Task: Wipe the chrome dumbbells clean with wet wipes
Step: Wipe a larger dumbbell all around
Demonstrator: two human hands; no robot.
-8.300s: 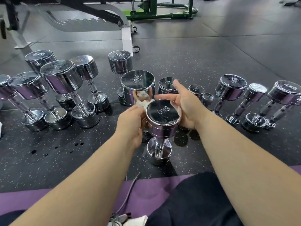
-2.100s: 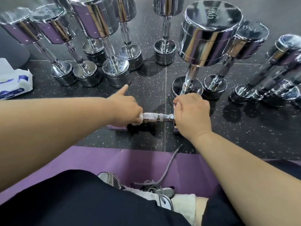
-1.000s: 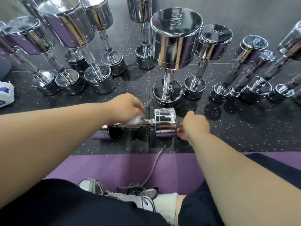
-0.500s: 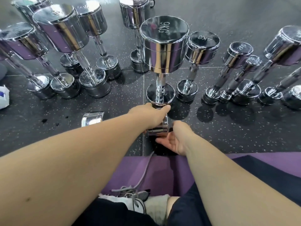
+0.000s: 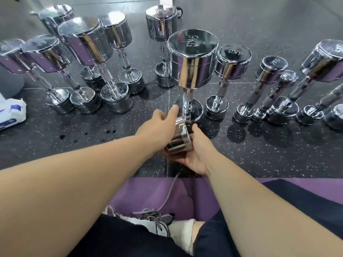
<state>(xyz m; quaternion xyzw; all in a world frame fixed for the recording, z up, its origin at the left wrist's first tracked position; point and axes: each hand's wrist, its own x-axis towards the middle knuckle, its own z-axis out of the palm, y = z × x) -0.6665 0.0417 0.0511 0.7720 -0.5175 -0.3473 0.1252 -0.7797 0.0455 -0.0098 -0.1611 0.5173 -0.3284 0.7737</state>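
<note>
Cupping a small, mirror-smooth chrome dumbbell over speckled rubber floor, near centre, the right hand curls round its cylindrical head; left hand grip unclear. Beyond: 9KG dumbbell, 4KG dumbbell.

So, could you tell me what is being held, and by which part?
A small chrome dumbbell: right hand cups its end weight from below; left hand lies against that weight, its grip hidden.

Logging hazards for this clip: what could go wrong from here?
1. The small dumbbell in the right hand sits close to the base of the upright 9KG dumbbell; a bump might topple it onto the 4KG dumbbell.
2. Smooth chrome, cupped at one head; it could slip toward the shoe.
</note>
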